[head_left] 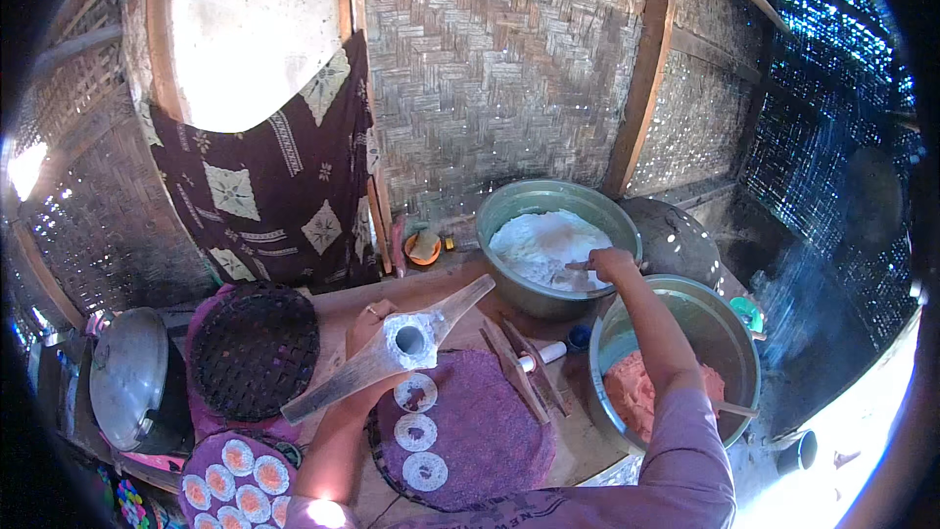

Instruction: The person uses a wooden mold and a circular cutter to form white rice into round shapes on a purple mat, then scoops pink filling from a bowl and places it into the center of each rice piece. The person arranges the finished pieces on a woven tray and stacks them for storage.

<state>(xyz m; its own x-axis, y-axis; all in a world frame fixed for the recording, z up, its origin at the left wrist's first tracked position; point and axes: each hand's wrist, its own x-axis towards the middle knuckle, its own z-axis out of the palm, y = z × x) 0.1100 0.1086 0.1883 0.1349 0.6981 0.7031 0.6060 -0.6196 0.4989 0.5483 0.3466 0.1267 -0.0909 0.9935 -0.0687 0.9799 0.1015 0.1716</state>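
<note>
My left hand (364,326) is closed round a long wooden bar tool (338,385) with a short round tube in its middle, dusted white, held over the work table. My right hand (612,264) reaches into a large green-grey basin (509,272) of white powdery stuff (539,235). Its fingers are curled; a short brown shape at their tips may be a finger or a small tool. Under the wooden tool lies a round tray covered with purple cloth (490,421). Three white rings, one of them (425,471) nearest me, line its left side.
A second basin (741,362) with a pink-orange mass (632,387) stands below my right arm. Wooden sticks (516,369) and a white cylinder (543,357) lie between. To the left are a dark woven tray (257,348), a lidded pot (132,377) and several filled white rounds (253,503).
</note>
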